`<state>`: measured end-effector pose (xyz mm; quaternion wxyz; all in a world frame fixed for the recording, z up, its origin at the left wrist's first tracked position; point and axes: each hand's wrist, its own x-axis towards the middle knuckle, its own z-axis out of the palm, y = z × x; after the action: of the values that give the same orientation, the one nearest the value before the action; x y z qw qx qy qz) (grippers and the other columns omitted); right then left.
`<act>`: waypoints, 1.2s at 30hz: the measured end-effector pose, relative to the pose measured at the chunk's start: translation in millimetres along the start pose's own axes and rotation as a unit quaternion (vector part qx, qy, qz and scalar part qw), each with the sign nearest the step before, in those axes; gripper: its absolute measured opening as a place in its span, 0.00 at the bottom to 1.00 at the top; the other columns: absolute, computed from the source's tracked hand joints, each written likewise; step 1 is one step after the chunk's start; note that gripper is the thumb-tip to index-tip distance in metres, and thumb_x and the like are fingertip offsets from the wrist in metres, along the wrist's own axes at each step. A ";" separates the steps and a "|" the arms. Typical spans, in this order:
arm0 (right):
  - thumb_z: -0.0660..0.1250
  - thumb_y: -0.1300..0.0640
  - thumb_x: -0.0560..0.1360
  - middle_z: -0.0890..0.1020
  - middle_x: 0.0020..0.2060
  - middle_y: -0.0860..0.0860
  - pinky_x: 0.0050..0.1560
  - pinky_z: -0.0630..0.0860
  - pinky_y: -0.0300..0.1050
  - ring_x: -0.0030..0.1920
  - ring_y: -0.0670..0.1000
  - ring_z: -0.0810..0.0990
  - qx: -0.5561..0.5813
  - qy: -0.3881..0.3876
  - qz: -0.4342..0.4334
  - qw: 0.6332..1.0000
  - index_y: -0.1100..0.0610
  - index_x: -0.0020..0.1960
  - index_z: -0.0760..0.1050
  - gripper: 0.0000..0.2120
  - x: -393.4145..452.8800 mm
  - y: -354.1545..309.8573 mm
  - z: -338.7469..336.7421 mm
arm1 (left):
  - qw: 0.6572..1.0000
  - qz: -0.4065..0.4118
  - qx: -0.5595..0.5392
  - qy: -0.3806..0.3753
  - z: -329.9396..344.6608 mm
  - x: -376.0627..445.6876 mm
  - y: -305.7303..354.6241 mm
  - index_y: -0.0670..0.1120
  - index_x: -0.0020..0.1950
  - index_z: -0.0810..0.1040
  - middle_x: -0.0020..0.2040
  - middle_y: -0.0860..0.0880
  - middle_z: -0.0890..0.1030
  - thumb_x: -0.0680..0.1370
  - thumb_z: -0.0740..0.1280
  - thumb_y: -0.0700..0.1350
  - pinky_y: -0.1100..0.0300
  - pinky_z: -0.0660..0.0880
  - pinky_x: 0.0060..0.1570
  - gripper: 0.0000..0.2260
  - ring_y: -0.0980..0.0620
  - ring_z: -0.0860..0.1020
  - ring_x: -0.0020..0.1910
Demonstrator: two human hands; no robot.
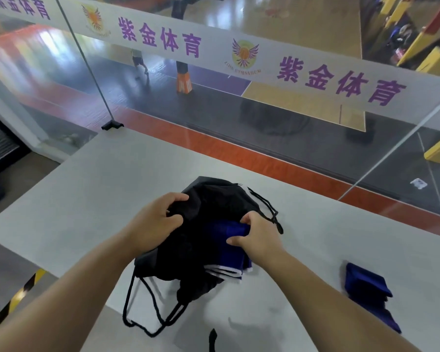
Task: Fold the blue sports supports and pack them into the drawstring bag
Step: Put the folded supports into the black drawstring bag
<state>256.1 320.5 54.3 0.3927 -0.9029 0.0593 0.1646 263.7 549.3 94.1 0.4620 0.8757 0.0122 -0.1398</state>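
Note:
A black drawstring bag [208, 212] lies on the grey table [99, 189], its cords trailing toward the near edge. My left hand [154, 222] grips the bag's black fabric at its left side. My right hand [259, 237] is closed on a folded blue sports support [229, 240] with white trim, which sits partly inside the bag's mouth. A second stack of folded blue supports [366, 290] lies on the table to the right, apart from both hands.
A glass wall with a white banner [264, 62] stands along the table's far edge, held by a black clamp [112, 125]. Yellow-black floor tape [15, 298] runs left of the table. A small black object [212, 339] lies near the front edge.

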 end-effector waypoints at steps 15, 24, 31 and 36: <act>0.73 0.52 0.71 0.74 0.53 0.53 0.40 0.73 0.43 0.43 0.53 0.76 -0.129 0.094 -0.129 0.979 0.59 0.56 0.73 0.19 40.0 -3.3 50.4 | 0.994 -0.059 0.091 0.000 -7.9 9.2 -28.2 0.50 0.70 0.68 0.67 0.53 0.69 0.76 0.58 0.37 0.62 0.63 0.61 0.23 0.54 0.68 0.65; 0.77 0.59 0.67 0.83 0.41 0.53 0.31 0.79 0.43 0.38 0.54 0.81 -0.267 0.075 -0.389 0.878 0.58 0.42 0.81 0.06 42.0 20.9 64.9 | 0.992 -0.056 0.109 0.016 -3.5 22.4 -41.2 0.50 0.72 0.64 0.70 0.51 0.67 0.76 0.59 0.39 0.63 0.64 0.60 0.24 0.55 0.69 0.62; 0.81 0.55 0.57 0.79 0.63 0.54 0.60 0.74 0.46 0.62 0.53 0.79 -0.401 -0.051 -0.297 0.865 0.57 0.59 0.80 0.31 36.7 46.3 72.1 | 0.988 -0.054 0.143 0.033 0.5 30.0 -49.2 0.49 0.70 0.61 0.66 0.45 0.70 0.77 0.61 0.40 0.52 0.69 0.62 0.22 0.46 0.70 0.63; 0.61 0.62 0.78 0.54 0.77 0.55 0.75 0.53 0.54 0.77 0.58 0.53 -0.421 -0.110 -0.272 0.858 0.59 0.75 0.58 0.27 34.2 25.9 58.9 | 0.975 -0.022 0.218 0.035 7.0 32.2 -51.6 0.45 0.70 0.66 0.68 0.48 0.66 0.77 0.63 0.42 0.53 0.63 0.67 0.21 0.45 0.61 0.69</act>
<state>267.3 346.5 -12.8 0.0087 -0.9381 -0.3075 0.1590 285.2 569.7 40.5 0.2560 0.9593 0.0175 -0.1184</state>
